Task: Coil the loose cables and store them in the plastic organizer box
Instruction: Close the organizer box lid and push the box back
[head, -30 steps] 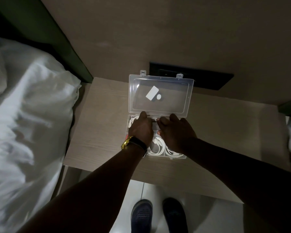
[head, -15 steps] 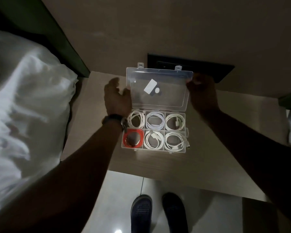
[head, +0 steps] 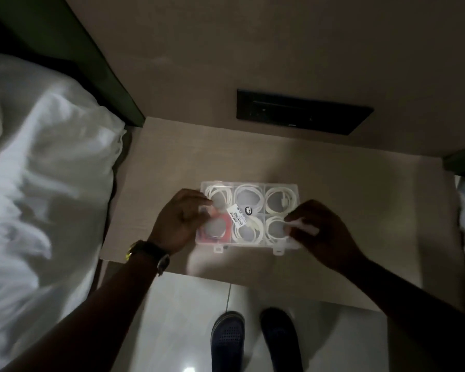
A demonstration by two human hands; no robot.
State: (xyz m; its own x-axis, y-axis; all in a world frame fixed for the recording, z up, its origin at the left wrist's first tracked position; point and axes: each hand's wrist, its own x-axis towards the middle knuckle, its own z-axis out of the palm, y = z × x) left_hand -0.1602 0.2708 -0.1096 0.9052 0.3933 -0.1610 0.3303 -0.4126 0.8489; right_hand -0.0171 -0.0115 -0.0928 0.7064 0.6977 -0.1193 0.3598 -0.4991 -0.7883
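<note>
We look down on a pale wooden worktop where the plastic organizer box lies flat, lid down over its six compartments. Through the clear lid we see coiled white cables in five compartments and a red cable coiled in the one at 7 o'clock of the box. A white label and a small dark sticker sit on the lid near its middle. Two latch tabs stick out from the box edge nearest us.

Our left hand rests at 9 o'clock of the box, its fingers curled together over the lid's left edge and touching it. Our right hand is at 4 o'clock of the box, fingers bent and pinched on the lid's right corner; motion blur there keeps us from telling how firmly they press. A dark watch with a gold-coloured edge circles the left wrist.

At 9 o'clock of the worktop lies a bed with rumpled white bedding. At 12 o'clock, on the wall, is a dark rectangular panel. At 6 o'clock, on the glossy floor, we see a pair of dark shoes.
</note>
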